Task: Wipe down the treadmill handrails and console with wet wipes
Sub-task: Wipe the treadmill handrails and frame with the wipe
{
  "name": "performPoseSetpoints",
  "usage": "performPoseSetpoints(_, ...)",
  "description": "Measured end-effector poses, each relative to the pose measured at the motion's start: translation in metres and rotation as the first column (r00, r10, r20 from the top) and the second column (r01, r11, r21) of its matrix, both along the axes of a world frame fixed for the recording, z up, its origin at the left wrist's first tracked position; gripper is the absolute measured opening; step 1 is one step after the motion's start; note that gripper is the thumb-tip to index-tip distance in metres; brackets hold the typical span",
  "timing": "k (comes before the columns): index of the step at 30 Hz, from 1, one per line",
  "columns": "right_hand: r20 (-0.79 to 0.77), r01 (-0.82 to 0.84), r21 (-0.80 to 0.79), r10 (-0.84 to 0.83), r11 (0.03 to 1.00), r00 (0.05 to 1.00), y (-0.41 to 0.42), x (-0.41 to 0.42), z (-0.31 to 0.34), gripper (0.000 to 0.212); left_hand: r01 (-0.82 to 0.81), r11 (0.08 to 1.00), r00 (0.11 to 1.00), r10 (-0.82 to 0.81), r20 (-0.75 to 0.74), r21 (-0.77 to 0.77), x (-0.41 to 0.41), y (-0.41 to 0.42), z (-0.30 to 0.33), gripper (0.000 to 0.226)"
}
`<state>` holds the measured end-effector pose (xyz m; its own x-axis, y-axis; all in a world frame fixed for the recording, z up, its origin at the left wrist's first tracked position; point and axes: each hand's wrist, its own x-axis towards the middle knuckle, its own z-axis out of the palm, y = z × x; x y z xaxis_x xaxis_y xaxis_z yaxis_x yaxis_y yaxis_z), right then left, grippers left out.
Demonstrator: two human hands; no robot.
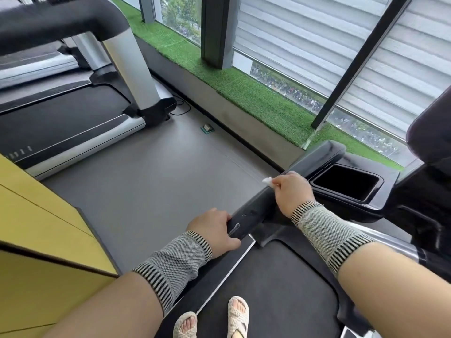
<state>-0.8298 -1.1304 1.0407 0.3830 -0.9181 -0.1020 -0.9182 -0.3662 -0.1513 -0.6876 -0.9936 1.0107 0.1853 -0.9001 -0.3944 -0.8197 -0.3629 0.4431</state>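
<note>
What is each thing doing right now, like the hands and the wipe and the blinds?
Right hand: holds the wet wipe against the handrail.
Wet wipe: bunched up, pinched in the right hand.
Left hand: grips the handrail's near end.
Handrail: held by both hands.
Cup holder: looks empty.
Blinds: lowered most of the way.

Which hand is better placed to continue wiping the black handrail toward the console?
Right: the right hand pinches the white wet wipe on the black handrail; the left hand only grips its end.
</note>
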Motion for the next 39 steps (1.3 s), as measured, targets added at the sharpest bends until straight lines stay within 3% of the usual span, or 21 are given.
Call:
performPoseSetpoints(2,-0.059,-0.025,0.031,0.027,0.999,0.998,0.010,0.002,-0.006,0.033,0.002,1.000,1.000,-0.002,0.004,0.007,0.001,0.003,-0.001,0.047)
performPoseSetpoints(9,-0.019,-0.298,0.129,0.303,0.946,0.953,0.048,0.014,-0.012,0.027,0.007,1.000,1.000,-0.007,0.028,0.008,0.001,0.004,0.001,0.045)
performPoseSetpoints(13,0.073,-0.103,0.031,0.100,0.994,0.992,0.021,0.004,-0.006,0.027,0.004,1.000,0.999,-0.004,0.031,0.000,0.001,0.005,0.000,0.047)
performPoseSetpoints(15,0.020,-0.059,0.018,0.059,0.998,0.998,0.023,0.003,-0.012,0.030,0.004,1.000,1.000,-0.004,0.026,-0.004,0.000,0.006,-0.002,0.048)
performPoseSetpoints(22,-0.005,-0.278,0.102,0.280,0.955,0.960,0.060,0.016,-0.018,0.032,0.004,1.000,0.999,-0.004,0.036,-0.002,-0.001,0.007,-0.001,0.046)
performPoseSetpoints(24,0.014,-0.239,0.105,0.239,0.965,0.971,0.047,0.015,-0.010,0.030,0.014,1.000,0.999,-0.014,0.035,-0.003,0.001,0.008,-0.001,0.047)
performPoseSetpoints(26,0.071,-0.099,0.040,0.096,0.994,0.993,0.029,0.010,-0.004,0.029,0.019,1.000,0.999,-0.019,0.029,0.001,0.003,0.011,-0.001,0.048)
performPoseSetpoints(28,-0.014,-0.039,0.036,0.040,0.999,0.999,0.026,0.009,-0.006,0.032,0.017,1.000,0.999,-0.017,0.031,0.008,0.005,0.015,-0.002,0.050)
performPoseSetpoints(31,-0.044,-0.110,0.071,0.114,0.991,0.993,0.050,0.014,-0.014,0.039,0.014,1.000,0.999,-0.014,0.036,0.016,0.008,0.021,-0.005,0.051)
performPoseSetpoints(36,-0.028,-0.287,0.095,0.291,0.953,0.956,0.071,0.022,-0.017,0.029,0.009,1.000,0.999,-0.009,0.041,0.000,0.009,0.026,-0.006,0.054)
performPoseSetpoints(39,0.039,-0.198,0.045,0.196,0.979,0.980,0.054,0.017,-0.012,0.028,0.003,1.000,0.999,-0.003,0.038,-0.006,0.010,0.031,-0.008,0.057)
